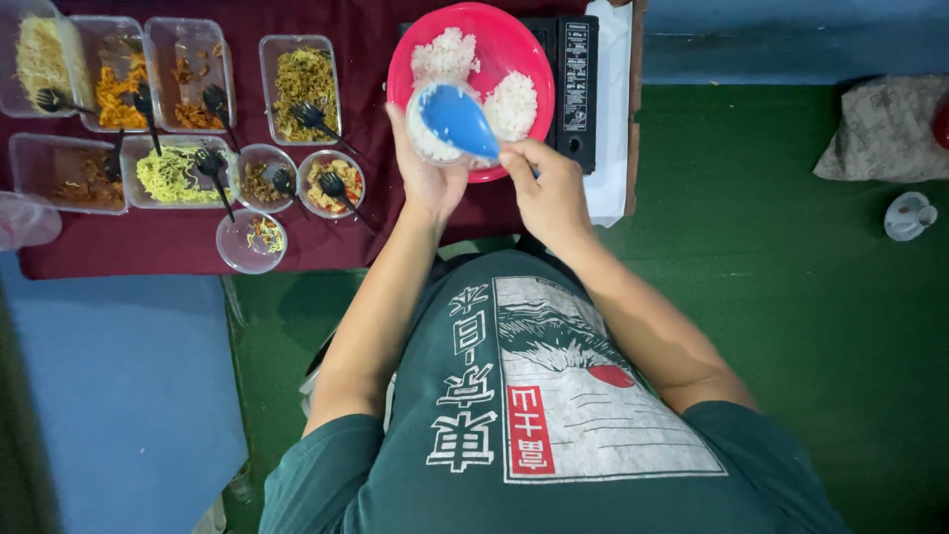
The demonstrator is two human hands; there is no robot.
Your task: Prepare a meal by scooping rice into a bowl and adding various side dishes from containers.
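Observation:
My left hand (425,168) holds a small clear bowl (427,138) with white rice in it, over the near rim of a red bowl (519,40). My right hand (549,188) grips the handle of a blue rice paddle (460,119), whose head lies over the small bowl. Two mounds of white rice (445,54) sit in the red bowl. The paddle covers most of the small bowl's contents.
Several clear containers of noodles and side dishes (306,84) with black spoons stand on the dark red cloth (356,237) to the left. A black appliance (575,89) sits under the red bowl. On the green floor at right lie a patterned cloth (885,129) and a small white object (907,216).

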